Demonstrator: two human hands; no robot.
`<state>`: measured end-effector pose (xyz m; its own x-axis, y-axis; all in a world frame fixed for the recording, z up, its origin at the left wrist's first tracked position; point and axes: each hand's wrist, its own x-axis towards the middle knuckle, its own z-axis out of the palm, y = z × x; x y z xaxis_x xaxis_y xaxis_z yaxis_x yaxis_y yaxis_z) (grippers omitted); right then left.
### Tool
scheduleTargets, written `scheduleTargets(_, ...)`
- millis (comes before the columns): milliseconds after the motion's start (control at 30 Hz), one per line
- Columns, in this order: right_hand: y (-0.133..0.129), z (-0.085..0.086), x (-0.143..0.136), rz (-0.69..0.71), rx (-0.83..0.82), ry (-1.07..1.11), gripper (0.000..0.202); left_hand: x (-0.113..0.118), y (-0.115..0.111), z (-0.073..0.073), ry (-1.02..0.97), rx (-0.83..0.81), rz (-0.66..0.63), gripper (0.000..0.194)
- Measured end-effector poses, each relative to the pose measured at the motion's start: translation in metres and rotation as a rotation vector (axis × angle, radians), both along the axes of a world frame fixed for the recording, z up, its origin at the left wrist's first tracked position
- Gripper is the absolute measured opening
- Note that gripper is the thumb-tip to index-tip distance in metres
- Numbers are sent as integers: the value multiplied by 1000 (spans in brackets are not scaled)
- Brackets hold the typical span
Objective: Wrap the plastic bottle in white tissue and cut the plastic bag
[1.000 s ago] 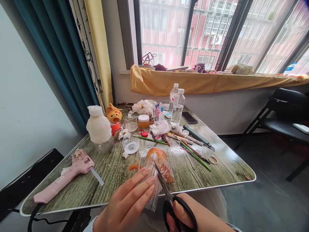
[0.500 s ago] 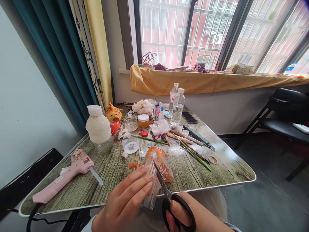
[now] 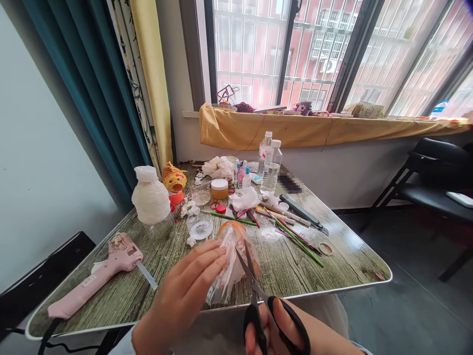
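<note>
My left hand (image 3: 181, 296) pinches the clear plastic piece (image 3: 231, 261) low centre; my right hand (image 3: 281, 330) grips the scissors (image 3: 258, 291). I should keep it taut and make short snips.

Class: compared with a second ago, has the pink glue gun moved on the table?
No. The pink glue gun stays by the table's left edge; only the camera shifted.

The left hand (image 3: 181, 296) is raised palm-down, its fingers (image 3: 207, 259) stretched forward and pinched together with the thumb hidden beneath. The right hand (image 3: 291, 335) sits low at the frame's bottom edge, fingers curled closed, with its forearm running off to the lower right.
</note>
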<state>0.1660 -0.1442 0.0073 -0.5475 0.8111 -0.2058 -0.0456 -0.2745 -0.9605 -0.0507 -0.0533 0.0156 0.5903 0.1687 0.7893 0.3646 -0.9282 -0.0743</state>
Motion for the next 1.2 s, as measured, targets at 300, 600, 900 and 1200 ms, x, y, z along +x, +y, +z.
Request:
scheduleTargets(300, 20, 37, 8, -544, 405, -163, 40, 12, 17, 42, -45, -75, 21, 25)
scheduleTargets(600, 111, 40, -3, -581, 774, -290, 14, 39, 32, 64, -9, -358, -21, 25)
scheduleTargets(900, 128, 31, -1, -595, 681, -166, 17, 54, 46, 69, -175, -771, 66, 26)
scheduleTargets(1200, 136, 19, 2, -669, 631, -146, 13, 48, 47, 52, -303, -950, -13, 60)
